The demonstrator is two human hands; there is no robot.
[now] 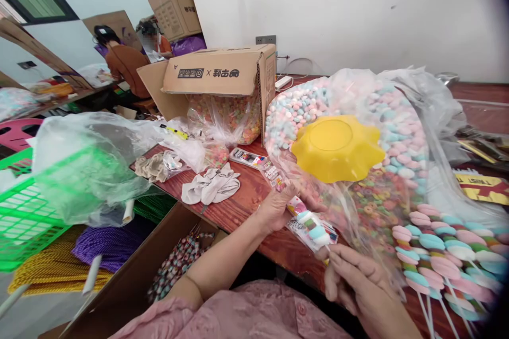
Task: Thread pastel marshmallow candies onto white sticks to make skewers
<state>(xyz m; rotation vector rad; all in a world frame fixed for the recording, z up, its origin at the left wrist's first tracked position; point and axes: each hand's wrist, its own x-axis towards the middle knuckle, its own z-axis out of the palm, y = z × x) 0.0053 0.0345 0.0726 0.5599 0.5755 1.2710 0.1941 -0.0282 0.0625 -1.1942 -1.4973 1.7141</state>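
In the middle of the view is a marshmallow skewer (316, 230) with white, blue and green pieces. My right hand (356, 278) pinches its white stick just below the lowest piece. At the skewer's far end, my left hand (280, 209) closes its thumb and fingers around the top. Beneath the skewer lie printed packets (304, 241) on the table. Beyond both hands, a large clear bag holds pink, blue and white marshmallows (397, 122) and small coloured rings (374, 201). Several assembled marshmallow skewers (445, 254) lie to the right of my right hand.
A yellow wavy-edged bowl (338, 148) rests upside down on the bag. Behind it stands an open cardboard box (214, 71) with bagged rings. Gloves (212, 185) lie on the red-brown table (238, 217). A green basket (40, 201) is at left; two people sit in the background.
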